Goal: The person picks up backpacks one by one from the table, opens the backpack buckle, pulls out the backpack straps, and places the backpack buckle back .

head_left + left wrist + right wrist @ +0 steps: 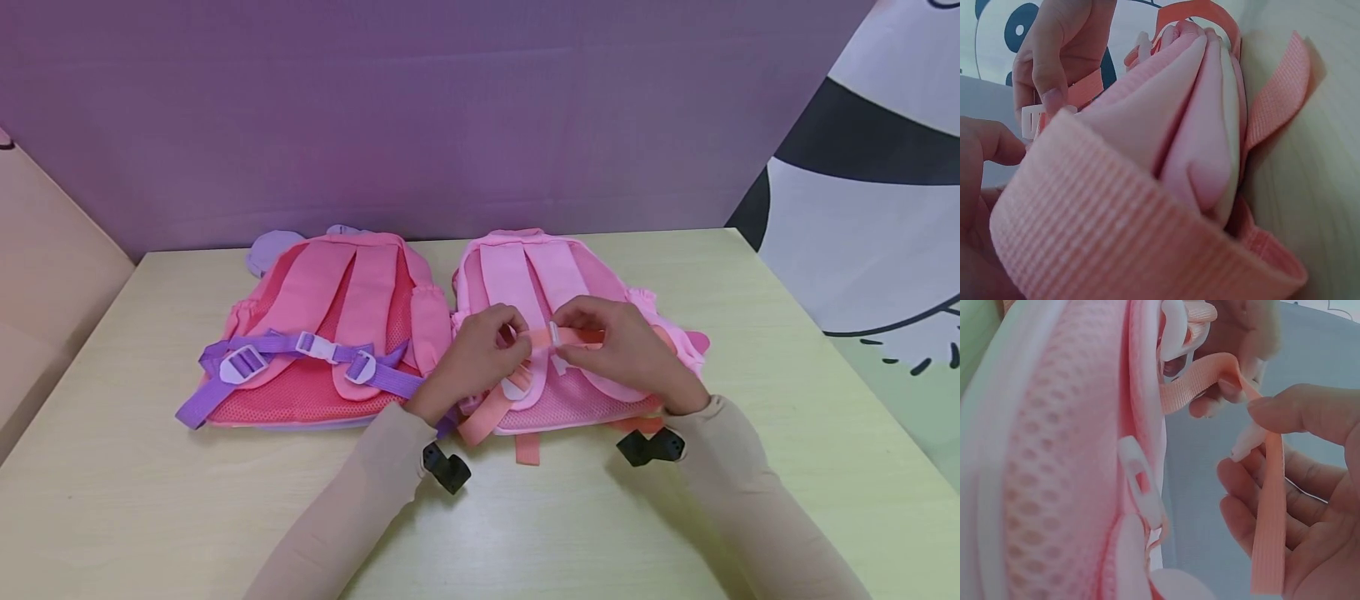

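Note:
A light pink backpack (510, 279) lies on the table with its shoulder straps facing up. Across it runs an orange webbing strap (538, 337), which carries a white plastic buckle piece (555, 333). My left hand (483, 354) pinches the strap to the left of this piece. On the other side, my right hand (622, 342) pinches the strap at the buckle piece between thumb and fingers. The right wrist view shows the right thumb on the strap (1269, 519), with the white piece (1249, 440) beside it. White strap adjusters (1141, 481) sit on the shoulder straps.
To the left lies a darker pink backpack (300, 283) with a purple strap (386, 379) fastened by a white buckle (317, 347). The pale wooden table (525, 533) ends at a purple wall (420, 117). Loose orange strap ends (528, 448) hang at the near side.

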Motion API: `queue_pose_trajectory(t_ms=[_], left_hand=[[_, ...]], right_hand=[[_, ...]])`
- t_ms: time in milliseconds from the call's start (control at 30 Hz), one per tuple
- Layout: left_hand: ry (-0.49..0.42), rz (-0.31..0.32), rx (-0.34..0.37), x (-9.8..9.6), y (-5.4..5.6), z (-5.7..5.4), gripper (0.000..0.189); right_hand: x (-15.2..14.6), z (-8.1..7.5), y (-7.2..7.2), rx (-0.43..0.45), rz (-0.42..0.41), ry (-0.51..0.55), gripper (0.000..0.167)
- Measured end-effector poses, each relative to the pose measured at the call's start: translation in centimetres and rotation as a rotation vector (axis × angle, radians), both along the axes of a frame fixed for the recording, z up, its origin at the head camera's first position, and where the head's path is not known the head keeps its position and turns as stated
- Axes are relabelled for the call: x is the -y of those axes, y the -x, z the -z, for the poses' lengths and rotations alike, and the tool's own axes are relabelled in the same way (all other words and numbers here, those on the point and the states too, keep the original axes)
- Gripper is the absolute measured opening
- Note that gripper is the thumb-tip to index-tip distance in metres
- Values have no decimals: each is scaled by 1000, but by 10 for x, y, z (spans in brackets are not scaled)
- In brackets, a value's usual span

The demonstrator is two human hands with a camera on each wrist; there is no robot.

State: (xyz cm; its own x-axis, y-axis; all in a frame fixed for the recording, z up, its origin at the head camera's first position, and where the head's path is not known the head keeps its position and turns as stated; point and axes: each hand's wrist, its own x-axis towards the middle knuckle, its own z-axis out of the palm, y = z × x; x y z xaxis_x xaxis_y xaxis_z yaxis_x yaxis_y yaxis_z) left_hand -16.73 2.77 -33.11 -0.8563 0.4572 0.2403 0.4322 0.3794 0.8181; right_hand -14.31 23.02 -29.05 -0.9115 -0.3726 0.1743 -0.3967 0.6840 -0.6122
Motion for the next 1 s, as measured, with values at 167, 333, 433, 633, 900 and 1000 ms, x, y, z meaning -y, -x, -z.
queue_pose_trajectory(t_ms=[167, 333, 433, 633, 900, 1000], left_hand=[[6, -6, 1, 1, -1, -2, 8], [0, 22, 7, 0, -4, -4, 16], [-16, 36, 6, -3, -5, -4, 14], [-13, 44, 17, -8, -8, -2, 16], [4, 58, -21, -8, -8, -3, 21], [-14, 57, -39, -8, -8, -2, 14]], right_hand=[[0, 0, 1, -13, -7, -8, 29], [-1, 3, 1, -20, -26, -14, 28], [-1, 4, 1, -30, -36, -9, 27], [-2, 6, 0, -57, -40, -9, 26], [-2, 5, 1, -64, -46, -13, 26], [-2, 5, 2, -62, -42, -17, 26]])
